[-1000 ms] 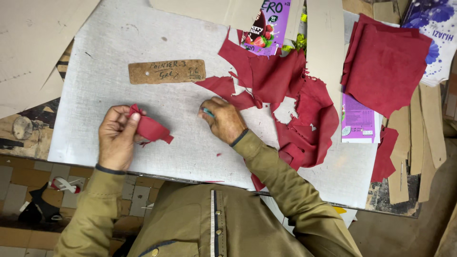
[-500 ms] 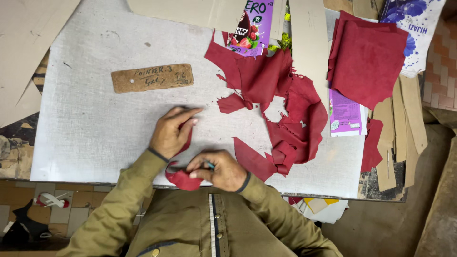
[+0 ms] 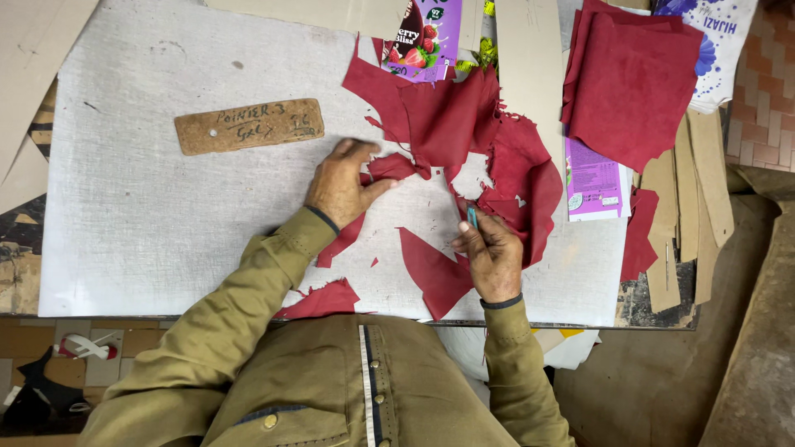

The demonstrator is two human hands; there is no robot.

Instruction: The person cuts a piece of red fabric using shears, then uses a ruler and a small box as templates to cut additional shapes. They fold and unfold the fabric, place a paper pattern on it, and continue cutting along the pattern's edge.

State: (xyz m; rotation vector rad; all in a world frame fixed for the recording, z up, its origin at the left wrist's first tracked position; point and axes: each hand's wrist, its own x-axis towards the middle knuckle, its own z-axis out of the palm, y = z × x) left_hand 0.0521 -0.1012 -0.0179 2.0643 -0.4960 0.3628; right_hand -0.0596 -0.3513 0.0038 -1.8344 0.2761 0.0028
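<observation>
On the pale grey cutting board, the left hand lies flat with fingers spread, pressing down on a small red scrap that sits at the edge of the large cut-up red sheet; the flat palm seems meant to keep the soft material from sliding or puckering, though the hand grips nothing; the right hand is closed, fingers pinched around a slim teal-handled blade whose tip points up toward the sheet's ragged inner edge, held upright like a pen, which I judge gives fine control along a curve; whether the tip touches the material I cannot tell; between the two hands a bare patch of board shows where shapes are missing from the sheet; nearer the body lie offcuts, a pointed red piece just beside the right wrist and another red offcut at the board's near edge, both apart from the sheet and out of the blade's way; a brown cardboard template with handwriting rests well apart to the left, clear of the hands; a stack of uncut red squares waits at the far right, partly over a purple packet, within reach but off the working area
</observation>
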